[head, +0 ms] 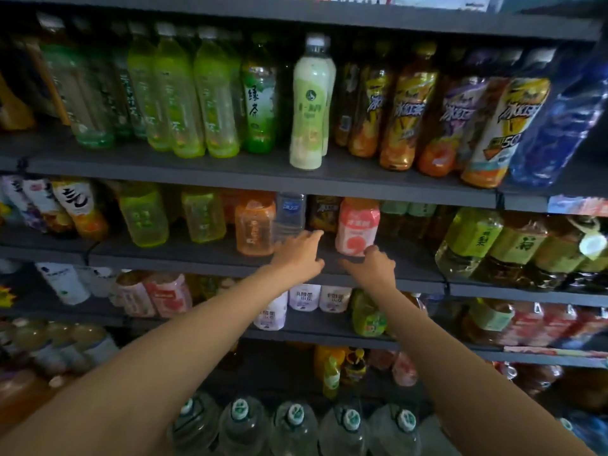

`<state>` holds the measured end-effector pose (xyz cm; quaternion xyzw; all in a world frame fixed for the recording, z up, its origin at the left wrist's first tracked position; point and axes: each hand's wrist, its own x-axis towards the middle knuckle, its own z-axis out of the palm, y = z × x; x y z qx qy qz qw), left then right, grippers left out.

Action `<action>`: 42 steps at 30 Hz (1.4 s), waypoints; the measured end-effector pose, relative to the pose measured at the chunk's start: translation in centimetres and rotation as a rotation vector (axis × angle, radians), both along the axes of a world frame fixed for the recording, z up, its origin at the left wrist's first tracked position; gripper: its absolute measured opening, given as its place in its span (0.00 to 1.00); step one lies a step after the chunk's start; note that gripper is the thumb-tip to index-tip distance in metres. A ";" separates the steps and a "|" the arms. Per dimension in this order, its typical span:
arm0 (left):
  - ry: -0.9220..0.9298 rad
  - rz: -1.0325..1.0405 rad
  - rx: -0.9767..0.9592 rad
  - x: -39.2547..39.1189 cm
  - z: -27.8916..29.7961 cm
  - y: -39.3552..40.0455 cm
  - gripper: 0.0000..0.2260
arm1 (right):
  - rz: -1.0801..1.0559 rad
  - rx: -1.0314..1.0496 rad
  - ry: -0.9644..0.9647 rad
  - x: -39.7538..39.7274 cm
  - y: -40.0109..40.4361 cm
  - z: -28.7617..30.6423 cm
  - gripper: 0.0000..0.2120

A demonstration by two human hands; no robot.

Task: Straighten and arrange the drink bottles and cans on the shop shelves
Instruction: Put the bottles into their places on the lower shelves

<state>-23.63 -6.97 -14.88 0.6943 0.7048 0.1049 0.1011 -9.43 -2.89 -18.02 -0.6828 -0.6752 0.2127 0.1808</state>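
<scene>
Reaching into the second shelf (197,255), the left hand (301,255) stretches straight fingers to the clear bottle (289,218), holding nothing. The right hand (375,263) curls at the pink bottle's (357,225) base; a true grip I cannot tell. Best to grasp low and slide each bottle forward upright, label out, flush with the orange bottle (255,225).

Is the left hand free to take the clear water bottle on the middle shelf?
Probably yes: the left hand is open with fingertips at the water bottle, which stands at the shelf front, nothing before it.
</scene>
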 end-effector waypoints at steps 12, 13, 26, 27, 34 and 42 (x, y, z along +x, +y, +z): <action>-0.208 0.026 0.301 1.0 -10.6 9.6 0.23 | -0.345 0.332 0.190 -5.0 13.3 -9.3 0.59; -0.231 0.028 0.316 0.8 -11.1 9.7 0.23 | -0.374 0.345 0.207 -5.1 13.9 -9.7 0.59; -1.007 0.184 0.299 0.8 -9.8 9.6 0.29 | -0.288 0.373 0.226 -7.4 8.7 -10.4 0.30; -1.003 0.185 0.312 0.4 -9.8 9.4 0.29 | -0.281 0.369 0.232 -7.5 8.4 -10.5 0.30; -0.986 0.170 0.249 -1.0 -10.6 9.2 0.33 | -0.084 0.334 0.278 -6.3 7.8 -10.6 0.43; -0.998 0.179 0.200 -1.4 -10.4 9.3 0.32 | 0.122 0.054 0.529 -3.1 10.9 -8.9 0.59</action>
